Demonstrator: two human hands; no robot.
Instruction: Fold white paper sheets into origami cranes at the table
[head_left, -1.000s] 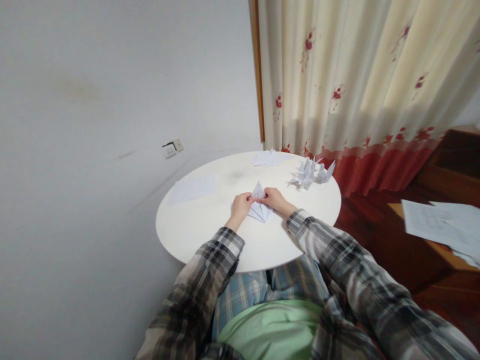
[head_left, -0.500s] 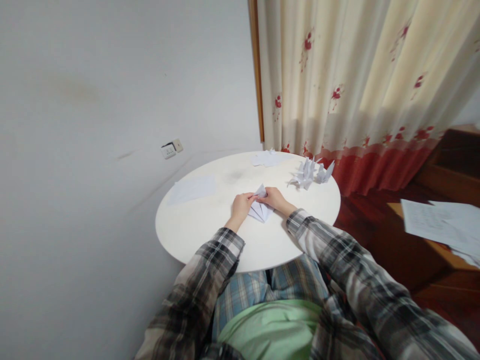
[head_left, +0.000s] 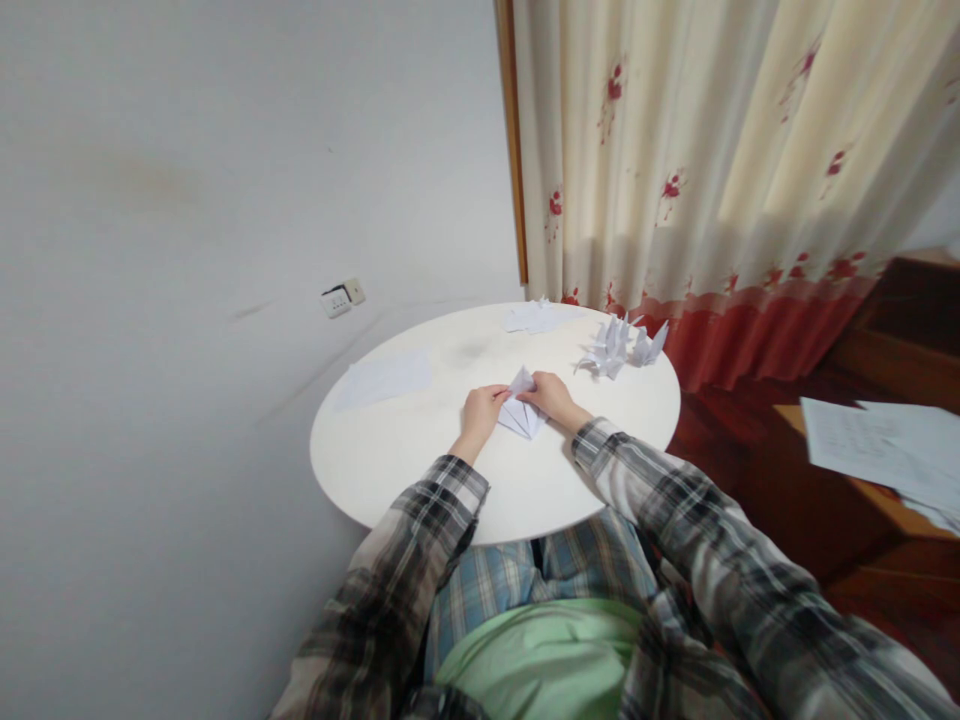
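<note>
A partly folded white paper (head_left: 519, 412) lies at the middle of a round white table (head_left: 420, 460). My left hand (head_left: 482, 408) pinches its left side, fingers closed on the paper. On the right side my right hand (head_left: 550, 394) grips the paper too, and the top flap is bent up between the two hands. Both arms wear plaid sleeves.
Several folded white paper figures (head_left: 619, 348) stand at the table's back right. A flat sheet (head_left: 384, 378) lies at the left, another crumpled sheet (head_left: 532, 317) at the back edge. A flowered curtain (head_left: 697, 180) hangs behind. Loose papers (head_left: 877, 448) rest on a wooden surface to the right.
The paper's top point stood upright a second ago; it is now bent over and lower between my fingers. Both hands have stayed in nearly the same place.
</note>
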